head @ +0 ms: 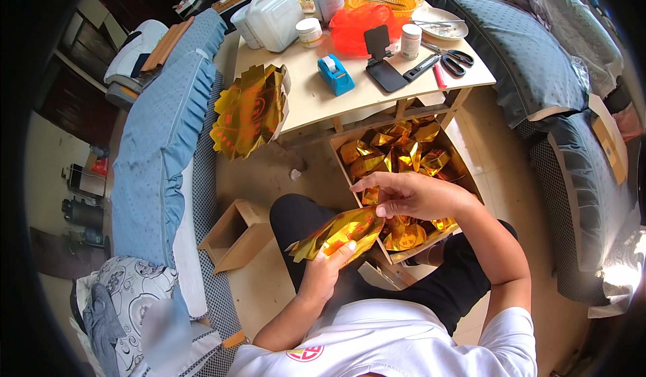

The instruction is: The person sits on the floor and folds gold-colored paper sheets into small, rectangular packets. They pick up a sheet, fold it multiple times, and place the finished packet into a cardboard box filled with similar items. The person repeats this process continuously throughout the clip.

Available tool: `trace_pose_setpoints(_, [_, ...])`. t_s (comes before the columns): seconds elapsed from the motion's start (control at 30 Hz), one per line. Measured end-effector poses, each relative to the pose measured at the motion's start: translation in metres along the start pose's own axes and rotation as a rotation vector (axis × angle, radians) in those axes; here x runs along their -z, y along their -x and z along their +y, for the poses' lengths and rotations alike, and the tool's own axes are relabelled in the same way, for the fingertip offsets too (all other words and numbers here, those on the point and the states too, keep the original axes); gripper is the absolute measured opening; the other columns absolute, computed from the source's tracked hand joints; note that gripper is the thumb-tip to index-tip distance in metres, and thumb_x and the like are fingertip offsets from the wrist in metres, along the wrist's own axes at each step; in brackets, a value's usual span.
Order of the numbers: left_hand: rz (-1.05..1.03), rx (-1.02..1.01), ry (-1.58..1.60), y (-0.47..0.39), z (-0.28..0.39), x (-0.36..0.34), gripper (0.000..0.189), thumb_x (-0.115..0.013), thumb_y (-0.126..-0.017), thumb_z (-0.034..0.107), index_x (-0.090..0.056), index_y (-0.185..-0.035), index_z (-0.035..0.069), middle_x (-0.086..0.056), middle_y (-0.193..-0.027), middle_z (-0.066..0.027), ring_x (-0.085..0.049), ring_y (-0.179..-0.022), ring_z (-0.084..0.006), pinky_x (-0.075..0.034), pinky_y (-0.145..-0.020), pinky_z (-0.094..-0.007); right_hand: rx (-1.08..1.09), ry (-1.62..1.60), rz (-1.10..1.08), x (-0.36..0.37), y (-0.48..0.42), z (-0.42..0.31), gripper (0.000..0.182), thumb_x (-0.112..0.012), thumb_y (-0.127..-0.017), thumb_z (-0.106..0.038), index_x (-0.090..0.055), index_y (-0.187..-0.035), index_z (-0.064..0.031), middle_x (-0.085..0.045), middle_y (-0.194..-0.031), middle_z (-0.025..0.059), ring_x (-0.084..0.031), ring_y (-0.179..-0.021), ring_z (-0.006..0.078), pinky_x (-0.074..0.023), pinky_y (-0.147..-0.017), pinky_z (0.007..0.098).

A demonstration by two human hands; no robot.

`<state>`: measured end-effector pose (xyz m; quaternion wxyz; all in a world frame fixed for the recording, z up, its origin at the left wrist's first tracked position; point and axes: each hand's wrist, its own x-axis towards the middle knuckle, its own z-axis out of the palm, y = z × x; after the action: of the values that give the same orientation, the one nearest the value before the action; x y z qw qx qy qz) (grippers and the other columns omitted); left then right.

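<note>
My left hand (325,271) grips a flat-looking gold foil paper piece (348,228) above my lap, thumb on top. At the piece's right end, the thumb and a bent finger of my right hand (411,195) pinch its edge, while the index finger points out to the left. Beneath the right hand stands a cardboard box (462,165) filled with folded gold foil paper shapes (393,150). A stack of flat gold foil sheets (250,109) with red print overhangs the table's left corner.
The wooden table (308,107) carries a blue tape dispenser (335,74), black phone stand (384,67), utility knife (421,68), scissors (454,61), red plastic bag (361,29) and a white jug (275,16). An open cardboard box (242,236) lies left of my knee. Blue-covered sofas (151,175) flank both sides.
</note>
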<state>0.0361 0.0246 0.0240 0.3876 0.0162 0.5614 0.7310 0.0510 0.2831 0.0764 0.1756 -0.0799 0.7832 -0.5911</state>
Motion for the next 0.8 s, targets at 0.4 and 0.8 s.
trace_pose_setpoints(0.4, [0.000,0.010,0.032,0.005,0.011,-0.008,0.041,-0.066,-0.092,0.006,-0.057,-0.131,-0.001,-0.065,-0.124,-0.0110,-0.062,-0.115,-0.0211,-0.046,-0.104,-0.0352,-0.049,0.132,0.066,-0.002,0.002,-0.001,0.033,-0.064,-0.098,-0.017,-0.061,-0.129,-0.0095,-0.069,-0.097,0.0110,-0.065,-0.088,0.0184,-0.0506,-0.081,0.0338])
trace_pose_setpoints(0.8, [-0.285,0.339,0.631,-0.009,0.002,0.008,0.042,-0.059,-0.094,0.005,-0.052,-0.135,-0.003,-0.065,-0.127,-0.0167,-0.063,-0.117,-0.0299,-0.047,-0.105,-0.0447,0.068,-0.677,0.058,-0.017,0.011,0.036,0.021,-0.061,-0.101,-0.013,-0.071,-0.119,-0.0072,-0.068,-0.101,-0.0035,-0.058,-0.091,0.0033,-0.0468,-0.083,0.0203])
